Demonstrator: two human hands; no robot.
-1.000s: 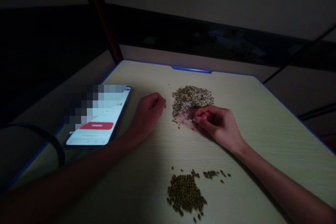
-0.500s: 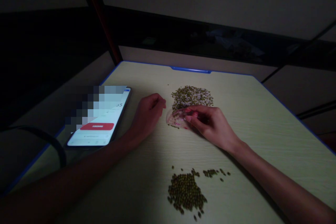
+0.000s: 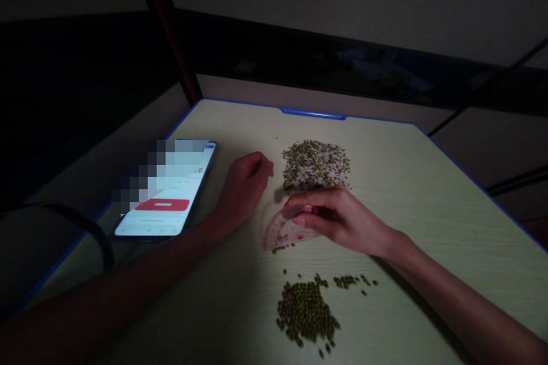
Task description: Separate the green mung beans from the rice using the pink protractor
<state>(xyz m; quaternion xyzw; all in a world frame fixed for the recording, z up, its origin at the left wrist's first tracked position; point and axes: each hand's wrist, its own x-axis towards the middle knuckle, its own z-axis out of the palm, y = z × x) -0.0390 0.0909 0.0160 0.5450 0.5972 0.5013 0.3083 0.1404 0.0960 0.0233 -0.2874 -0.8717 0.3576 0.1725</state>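
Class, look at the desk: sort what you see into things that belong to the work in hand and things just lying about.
In the work:
- right hand, holding a clear protractor
- far pile, green beans among white bits
- near pile, green beans

Apparently just lying about:
- lit phone
- dark cable beside it

The phone (image 3: 148,224) shows "6" (the rest, like print on the protractor (image 3: 278,230), is unreadable).
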